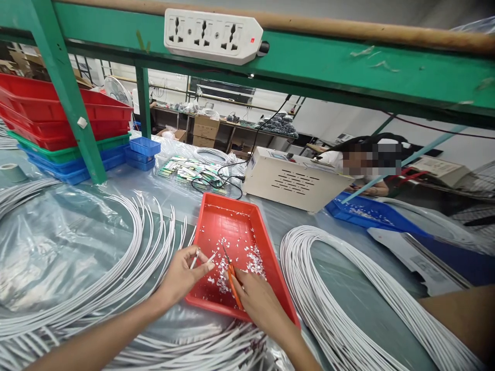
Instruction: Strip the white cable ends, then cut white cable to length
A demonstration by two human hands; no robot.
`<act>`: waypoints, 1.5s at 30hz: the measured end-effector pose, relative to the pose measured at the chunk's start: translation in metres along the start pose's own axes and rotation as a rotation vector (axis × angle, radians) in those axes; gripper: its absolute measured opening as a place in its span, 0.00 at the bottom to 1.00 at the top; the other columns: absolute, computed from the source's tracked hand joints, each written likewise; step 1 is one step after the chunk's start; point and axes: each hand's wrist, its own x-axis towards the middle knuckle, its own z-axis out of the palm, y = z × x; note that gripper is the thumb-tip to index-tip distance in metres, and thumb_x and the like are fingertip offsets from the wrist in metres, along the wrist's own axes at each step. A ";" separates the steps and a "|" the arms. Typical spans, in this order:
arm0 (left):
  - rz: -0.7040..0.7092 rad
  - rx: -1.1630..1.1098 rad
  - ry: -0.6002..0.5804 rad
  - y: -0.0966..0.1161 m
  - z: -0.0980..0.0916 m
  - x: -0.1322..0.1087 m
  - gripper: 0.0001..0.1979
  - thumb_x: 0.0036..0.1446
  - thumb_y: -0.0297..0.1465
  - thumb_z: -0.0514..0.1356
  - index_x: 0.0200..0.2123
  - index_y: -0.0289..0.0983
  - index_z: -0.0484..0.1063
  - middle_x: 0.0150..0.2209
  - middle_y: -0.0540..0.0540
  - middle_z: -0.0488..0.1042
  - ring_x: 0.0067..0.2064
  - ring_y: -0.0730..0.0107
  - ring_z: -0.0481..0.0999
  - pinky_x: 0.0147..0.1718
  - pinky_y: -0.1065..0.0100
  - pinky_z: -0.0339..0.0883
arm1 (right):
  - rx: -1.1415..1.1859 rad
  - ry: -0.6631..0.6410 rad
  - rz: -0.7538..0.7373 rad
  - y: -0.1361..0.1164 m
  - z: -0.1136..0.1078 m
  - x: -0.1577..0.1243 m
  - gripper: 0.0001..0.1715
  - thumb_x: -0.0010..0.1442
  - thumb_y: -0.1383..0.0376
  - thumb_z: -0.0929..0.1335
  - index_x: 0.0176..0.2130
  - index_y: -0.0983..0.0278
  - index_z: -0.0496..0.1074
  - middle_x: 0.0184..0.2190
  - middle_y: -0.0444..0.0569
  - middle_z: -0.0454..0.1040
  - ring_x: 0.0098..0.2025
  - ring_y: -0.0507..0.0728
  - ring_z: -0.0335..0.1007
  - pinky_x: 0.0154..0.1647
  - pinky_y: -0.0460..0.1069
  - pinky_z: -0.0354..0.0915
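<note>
My left hand (184, 273) pinches a white cable (211, 257) near its end, over the left side of a red tray (266, 216). A short stretch of white also shows between its fingers. My right hand (257, 296) is wrapped round orange-handled cutting pliers (232, 278), whose dark jaws point up and away from me. The jaws are a little to the right of the cable end, apart from it. Small white scraps (255, 260) lie scattered over the tray floor beneath both hands.
Coiled white cables (309, 268) lie right of the tray, and more coils (131, 247) lie left. Behind it stands a beige machine (297, 180). Stacked bins (65, 118) are at left. A power strip (212, 36) sits on the green beam (348, 62). Another person (359, 159) is at right.
</note>
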 end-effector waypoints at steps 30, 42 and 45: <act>-0.148 -0.248 -0.156 0.004 -0.009 -0.008 0.17 0.48 0.43 0.60 0.35 0.36 0.65 0.26 0.52 0.71 0.14 0.83 0.58 0.16 0.76 0.52 | 0.745 -0.345 -0.178 -0.010 -0.028 -0.015 0.09 0.50 0.63 0.67 0.23 0.65 0.70 0.18 0.40 0.63 0.21 0.47 0.54 0.22 0.43 0.54; -0.092 -0.226 -0.087 -0.006 -0.009 -0.005 0.14 0.47 0.40 0.62 0.27 0.33 0.72 0.26 0.49 0.72 0.28 0.74 0.67 0.30 0.71 0.58 | 0.561 -0.066 -0.110 -0.006 -0.029 -0.009 0.10 0.54 0.61 0.65 0.28 0.65 0.69 0.24 0.44 0.69 0.28 0.51 0.63 0.31 0.46 0.60; -0.126 -0.259 -0.065 -0.009 -0.010 -0.004 0.14 0.45 0.40 0.63 0.27 0.34 0.71 0.24 0.50 0.71 0.27 0.74 0.67 0.30 0.72 0.58 | 0.647 0.048 -0.072 -0.008 -0.018 -0.002 0.10 0.56 0.61 0.63 0.31 0.65 0.68 0.28 0.45 0.70 0.31 0.53 0.64 0.33 0.46 0.60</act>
